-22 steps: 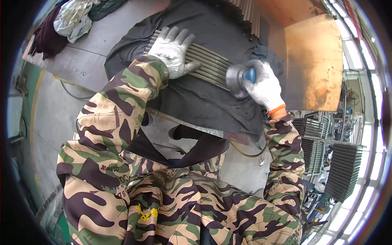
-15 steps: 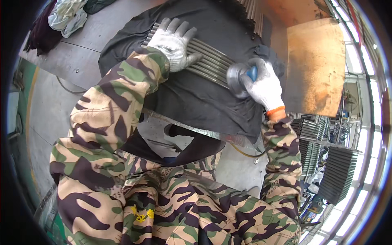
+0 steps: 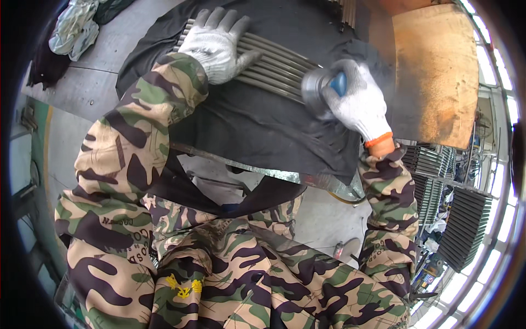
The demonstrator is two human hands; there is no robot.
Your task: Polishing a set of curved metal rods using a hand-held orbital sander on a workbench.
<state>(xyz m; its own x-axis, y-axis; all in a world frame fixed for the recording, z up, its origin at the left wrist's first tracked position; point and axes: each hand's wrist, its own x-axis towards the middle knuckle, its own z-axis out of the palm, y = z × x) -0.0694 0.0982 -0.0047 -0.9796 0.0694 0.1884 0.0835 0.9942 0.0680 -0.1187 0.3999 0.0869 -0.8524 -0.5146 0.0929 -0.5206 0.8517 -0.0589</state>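
A row of several slim metal rods (image 3: 278, 67) lies side by side on a black cloth (image 3: 246, 129). My left hand (image 3: 212, 48), in a white and grey glove, rests flat across their left part with fingers spread. At their right end, my gloved right hand (image 3: 359, 100) is wrapped round a round sander-like tool (image 3: 313, 92) with a blue top and a blurred silvery disc. The disc overlaps the rod ends; its exact contact is hidden.
More metal rods (image 3: 347, 15) lie at the far edge of the cloth. A stained tan board (image 3: 438, 77) stands at the right. Crumpled pale cloth (image 3: 74, 27) lies far left. Beyond my right arm are racks of stacked dark bars (image 3: 466, 227).
The view has shifted a little, so the rods and both hands sit somewhat differently in it. The left hand stays flat on the rods; the right keeps its grip on the sander-like tool.
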